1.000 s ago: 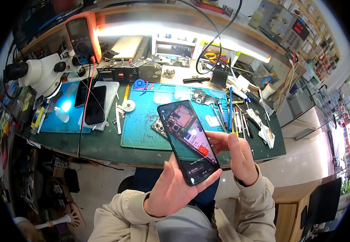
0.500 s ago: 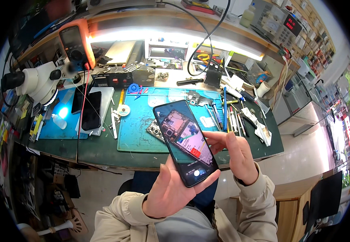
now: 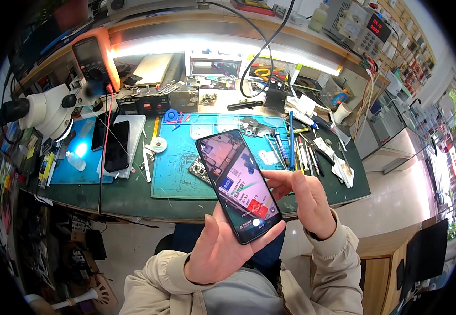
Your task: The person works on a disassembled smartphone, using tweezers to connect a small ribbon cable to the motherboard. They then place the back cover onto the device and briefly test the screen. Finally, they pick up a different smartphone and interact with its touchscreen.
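My left hand (image 3: 216, 253) holds a black smartphone (image 3: 241, 181) tilted above the near edge of the bench, its palm under the lower end and its thumb apart at the left side. On the lit screen is a close camera picture of a phone's inside, with a battery label and a red patch. My right hand (image 3: 310, 206) is at the phone's right edge, thumb raised and fingers loosely bent; its fingertips reach that edge, and I cannot tell whether they press on it. Behind the smartphone, an opened phone (image 3: 199, 169) lies on the blue work mat (image 3: 178, 181), mostly hidden.
Tweezers, screwdrivers and pens (image 3: 304, 152) lie right of the mat. At left stand a white microscope (image 3: 49, 110), a small bottle (image 3: 75, 161) and another black phone (image 3: 117, 147). An orange multimeter (image 3: 95, 58) leans behind them. A black cable (image 3: 246, 79) hangs over the bench's back.
The camera picture on the smartphone's screen has grown larger, with the battery label bigger. Both hands keep nearly the same place, and the view has shifted slightly.
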Demonstrator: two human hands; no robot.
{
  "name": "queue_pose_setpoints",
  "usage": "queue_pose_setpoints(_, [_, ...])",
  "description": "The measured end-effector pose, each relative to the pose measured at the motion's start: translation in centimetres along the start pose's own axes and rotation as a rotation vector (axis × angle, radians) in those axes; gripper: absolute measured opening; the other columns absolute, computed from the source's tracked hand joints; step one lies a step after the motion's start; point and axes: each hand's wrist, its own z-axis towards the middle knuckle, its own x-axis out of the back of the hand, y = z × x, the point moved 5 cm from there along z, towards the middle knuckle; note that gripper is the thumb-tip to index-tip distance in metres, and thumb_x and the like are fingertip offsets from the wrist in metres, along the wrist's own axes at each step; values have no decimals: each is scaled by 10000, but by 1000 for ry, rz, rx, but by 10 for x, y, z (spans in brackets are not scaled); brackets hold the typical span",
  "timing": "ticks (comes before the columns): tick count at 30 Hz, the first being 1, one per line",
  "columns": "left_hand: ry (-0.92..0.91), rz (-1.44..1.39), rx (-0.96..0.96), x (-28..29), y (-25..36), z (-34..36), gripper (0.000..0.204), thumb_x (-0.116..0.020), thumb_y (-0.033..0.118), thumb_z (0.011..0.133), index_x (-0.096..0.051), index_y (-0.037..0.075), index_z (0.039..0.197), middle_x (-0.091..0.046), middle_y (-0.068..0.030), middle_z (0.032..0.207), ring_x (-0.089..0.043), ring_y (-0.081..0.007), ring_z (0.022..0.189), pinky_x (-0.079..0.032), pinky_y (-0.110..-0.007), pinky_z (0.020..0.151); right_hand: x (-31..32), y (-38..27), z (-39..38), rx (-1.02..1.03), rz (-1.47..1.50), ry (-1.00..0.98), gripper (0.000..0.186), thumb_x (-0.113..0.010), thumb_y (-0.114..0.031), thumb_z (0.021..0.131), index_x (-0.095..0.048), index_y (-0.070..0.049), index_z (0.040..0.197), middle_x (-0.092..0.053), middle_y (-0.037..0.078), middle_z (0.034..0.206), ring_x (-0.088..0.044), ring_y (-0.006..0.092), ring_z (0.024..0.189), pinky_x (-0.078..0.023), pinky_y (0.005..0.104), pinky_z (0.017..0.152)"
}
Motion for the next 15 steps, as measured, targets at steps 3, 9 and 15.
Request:
queue_pose_setpoints(3, [2,-8,-2,0,0,0,1008,-431,726,995,63,136,1648,-141,-132,1707,-186,-321,1582,-180,-632,1267,0,0,0,-2,2,9,553,-324,-357,1153,-669,48,1303,-748,135,1035,-670,175,859,-548,323,803])
queue_pose_setpoints(9, [1,-8,-3,0,1,-2,1009,-432,722,997,68,136,1647,-132,-136,1709,-179,-323,1584,-177,-636,1267,-2,-2,0,-13,-2,15,557,-334,-361,1150,-671,56,1299,-748,129,1017,-666,165,859,-547,315,803])
queue_pose_setpoints(15, [-13,54,15,2,-4,7,1018,-417,745,988,58,134,1648,-146,-124,1704,-190,-298,1581,-191,-623,1265,-1,5,-4,-22,46,52,509,-435,-352,1127,-646,67,1325,-744,147,1063,-690,193,901,-556,327,821])
